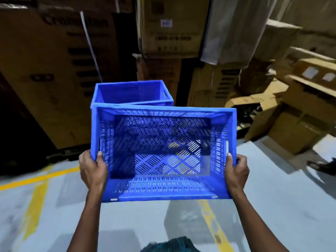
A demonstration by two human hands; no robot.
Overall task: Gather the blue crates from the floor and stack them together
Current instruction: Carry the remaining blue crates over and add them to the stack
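Underfoot, grey floor (291,206), cardboard boxes (45,70) around.

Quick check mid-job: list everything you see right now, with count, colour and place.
held crate: one, blue, perforated, carried at centre above the floor
second crate: one, blue, open side up, just behind the held one
cardboard boxes: many, brown, stacked along the back and right
floor: grey, with yellow lines at left and centre
shoe: one, dark, right edge
left hand: grips the held crate's left rim
right hand: grips its right rim
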